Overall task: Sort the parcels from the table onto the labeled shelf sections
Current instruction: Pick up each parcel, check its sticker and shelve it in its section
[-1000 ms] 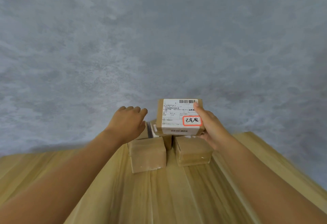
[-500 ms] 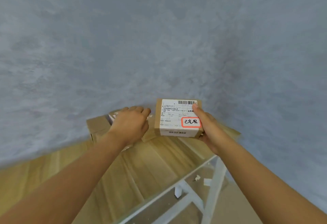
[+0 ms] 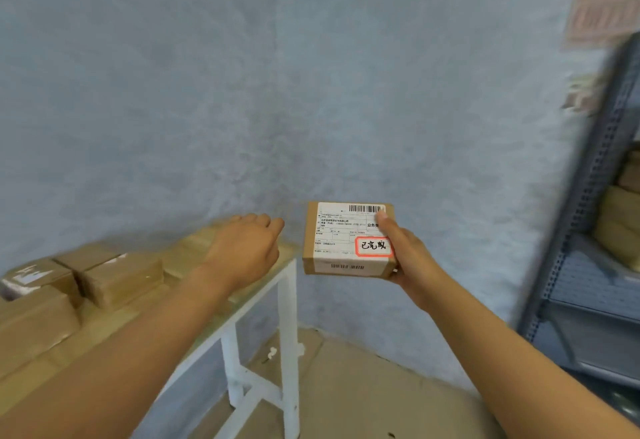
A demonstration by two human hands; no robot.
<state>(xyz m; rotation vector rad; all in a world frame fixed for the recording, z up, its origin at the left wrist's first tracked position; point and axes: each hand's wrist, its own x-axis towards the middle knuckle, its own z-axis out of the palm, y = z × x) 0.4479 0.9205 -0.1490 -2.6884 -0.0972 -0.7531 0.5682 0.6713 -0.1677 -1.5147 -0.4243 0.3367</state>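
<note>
The right hand [image 3: 412, 258] has its thumb laid across the top of a small cardboard parcel [image 3: 348, 239] while its fingers curl underneath, out of sight, so the box is pinched flat between them just right of the frame's centre. The left hand [image 3: 244, 248] holds nothing; its fingers are loosely bent and close together, hovering over the counter [image 3: 207, 314] corner at centre left.

Compared with a second ago, the view has swung to the right: the counter with its remaining parcels [image 3: 104, 275] has slid to the lower left, and a grey metal shelf [image 3: 588, 265] now shows at the right edge. The held parcel is off the counter and out over the floor. That suggests the carry to the shelf is under way; placing is not yet done.

The parcel is a flat, square-edged brown carton with a white printed shipping label, a barcode and a red-bordered sticker bearing handwritten characters. The counter top is pale wood grain on white painted legs. The shelf upright is perforated steel, with blurred tan bundles on it. The wall is mottled blue-grey.
</note>
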